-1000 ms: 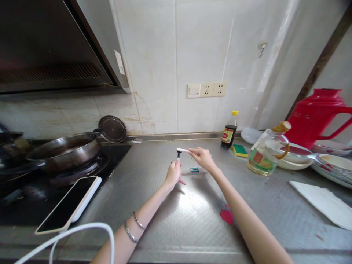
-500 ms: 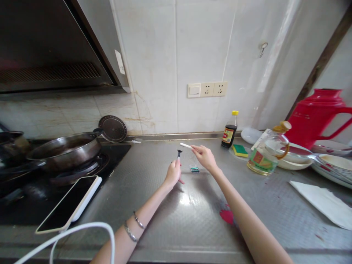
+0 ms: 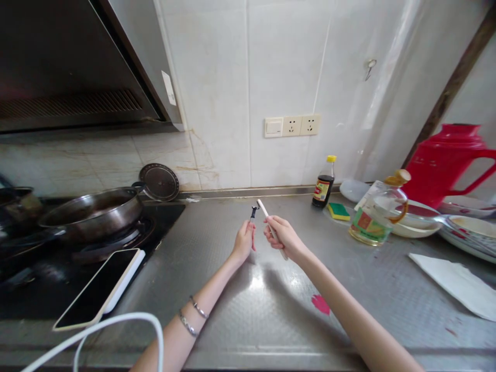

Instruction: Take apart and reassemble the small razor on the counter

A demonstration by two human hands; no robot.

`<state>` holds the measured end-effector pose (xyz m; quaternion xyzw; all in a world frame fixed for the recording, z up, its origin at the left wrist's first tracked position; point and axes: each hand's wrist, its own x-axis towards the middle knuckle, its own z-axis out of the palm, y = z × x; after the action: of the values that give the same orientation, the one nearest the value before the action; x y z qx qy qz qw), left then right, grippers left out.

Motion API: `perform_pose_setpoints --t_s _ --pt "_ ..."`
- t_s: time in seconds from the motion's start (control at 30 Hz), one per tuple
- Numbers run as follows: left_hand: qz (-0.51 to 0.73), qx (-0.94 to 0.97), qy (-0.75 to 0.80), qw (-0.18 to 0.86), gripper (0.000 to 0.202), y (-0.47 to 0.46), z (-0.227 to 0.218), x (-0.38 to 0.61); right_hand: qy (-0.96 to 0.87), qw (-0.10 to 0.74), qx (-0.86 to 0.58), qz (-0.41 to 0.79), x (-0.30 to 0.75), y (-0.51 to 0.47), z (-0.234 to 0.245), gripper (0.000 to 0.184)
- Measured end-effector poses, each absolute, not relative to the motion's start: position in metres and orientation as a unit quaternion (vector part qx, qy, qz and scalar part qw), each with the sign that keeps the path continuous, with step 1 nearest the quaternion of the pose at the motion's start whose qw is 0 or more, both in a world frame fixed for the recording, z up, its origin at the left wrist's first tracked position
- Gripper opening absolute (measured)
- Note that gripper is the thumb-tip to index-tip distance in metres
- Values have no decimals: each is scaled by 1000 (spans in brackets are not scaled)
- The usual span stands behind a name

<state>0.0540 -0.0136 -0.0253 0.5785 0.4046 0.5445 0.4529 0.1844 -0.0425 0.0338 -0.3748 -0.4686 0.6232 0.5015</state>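
My left hand (image 3: pixel 244 238) is closed round a razor handle (image 3: pixel 253 213), whose black forked head points up and away with no blade cartridge visible on it. In my right hand (image 3: pixel 283 235) is a slim white stick (image 3: pixel 262 208), gripped along its length and slanting up to the left. Its tip is close beside the razor's forked head; whether they touch I cannot tell. Both hands are above the steel counter (image 3: pixel 232 305). The small green-and-dark strips that lay on the counter are now out of sight at my right hand.
Left: a phone (image 3: pixel 98 289) with a white cable (image 3: pixel 127 316), and a pan (image 3: pixel 96 212) on the stove. Right: a soy sauce bottle (image 3: pixel 323 186), a sponge (image 3: pixel 338 211), an oil jug (image 3: pixel 374 222), dishes (image 3: pixel 473 237), a red thermos (image 3: pixel 442 165) and white paper (image 3: pixel 453 284).
My right hand has turned and moved slightly down, tipping the white stick from nearly level to steeply slanted. More of the stick now shows below the fingers. The left hand has barely moved.
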Motion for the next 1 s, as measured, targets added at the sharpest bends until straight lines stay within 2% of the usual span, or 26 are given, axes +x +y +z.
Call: perform_pose_setpoints --t_s 0.33,1.0 --pt "571 566 381 456 37 -20 -24 57 -420 519 -340 662 168 -73 32 34" --pt "574 566 370 462 35 -26 -21 63 -397 560 -329 649 159 -79 39 36"
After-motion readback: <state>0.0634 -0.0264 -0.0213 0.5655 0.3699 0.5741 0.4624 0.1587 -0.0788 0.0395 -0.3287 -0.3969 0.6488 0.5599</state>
